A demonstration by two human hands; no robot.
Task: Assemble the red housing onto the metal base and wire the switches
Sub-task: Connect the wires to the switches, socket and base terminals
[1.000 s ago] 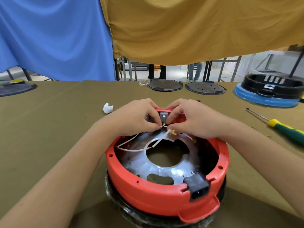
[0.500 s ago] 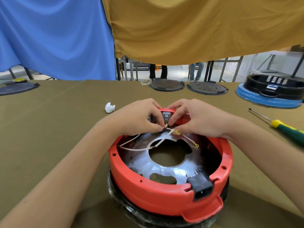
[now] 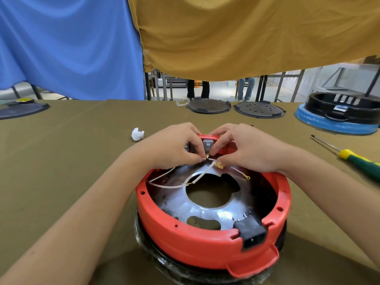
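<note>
Head view: the red housing (image 3: 205,239) is seated on the metal base (image 3: 207,210) on the counter (image 3: 61,161). A white wire (image 3: 197,177) terminal is pinched at the switch (image 3: 207,144) by the left hand (image 3: 172,147) and right hand (image 3: 246,149). If pushed askew, the terminal could bend or slip off.

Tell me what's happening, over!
Left hand pinching white wire terminal at grey switch. Right hand steadying it. Red housing seated on base. Nothing blocking.
</note>
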